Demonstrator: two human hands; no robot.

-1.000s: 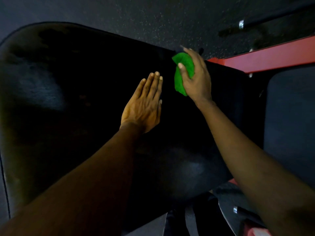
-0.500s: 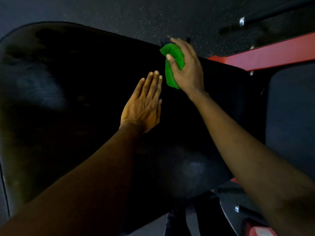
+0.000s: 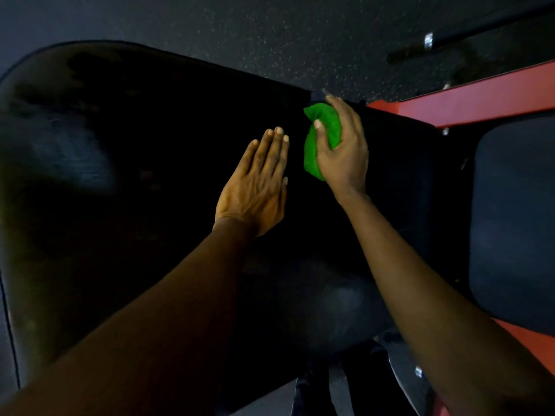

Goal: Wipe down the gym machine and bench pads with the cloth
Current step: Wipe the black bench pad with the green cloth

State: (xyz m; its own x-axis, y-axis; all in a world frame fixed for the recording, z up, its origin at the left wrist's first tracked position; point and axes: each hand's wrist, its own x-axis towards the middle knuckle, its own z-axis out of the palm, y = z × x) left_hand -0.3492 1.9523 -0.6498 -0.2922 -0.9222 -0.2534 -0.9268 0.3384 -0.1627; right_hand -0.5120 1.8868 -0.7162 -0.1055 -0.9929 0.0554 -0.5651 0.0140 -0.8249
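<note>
A large black bench pad (image 3: 120,190) fills the left and middle of the view. My left hand (image 3: 255,187) lies flat on it with straight fingers. Just to its right, my right hand (image 3: 342,148) grips a bunched green cloth (image 3: 315,145) and holds it against the pad near its far edge. Thumb and fingers wrap round the cloth, hiding part of it.
A red machine frame beam (image 3: 480,94) runs along the upper right. A second dark pad (image 3: 516,223) sits at the right. Dark speckled floor (image 3: 270,34) lies beyond the bench. A black bar with a metal fitting (image 3: 429,40) is at the top right.
My right hand with the cloth slid up and left along the pad's far edge, then came back down toward me. My left hand stayed flat in place.
</note>
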